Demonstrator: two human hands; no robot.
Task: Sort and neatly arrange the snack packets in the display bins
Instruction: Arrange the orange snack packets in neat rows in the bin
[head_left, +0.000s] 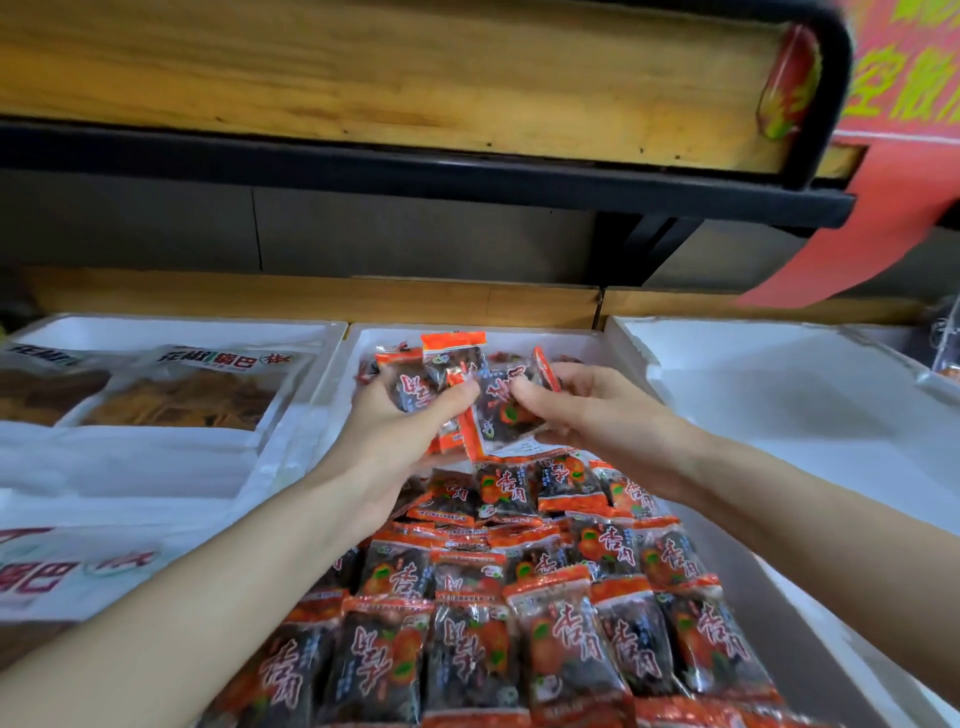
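Small snack packets (519, 613) with orange ends and dark contents fill the middle white foam bin (587, 338), lined up in rows at the front. My left hand (400, 431) grips a bunch of these packets (441, 364) lifted over the back of the bin. My right hand (587, 410) pinches another packet (501, 415) of the same kind, held against that bunch. A few loose packets lie at the bin's far end behind my hands, mostly hidden.
The left foam bin (182, 332) holds large clear bags of yellowish snacks (176, 400). The right foam bin (779, 374) shows only its white bottom. A wooden shelf with a black edge (415, 171) hangs overhead, and a red banner (893, 156) is at the right.
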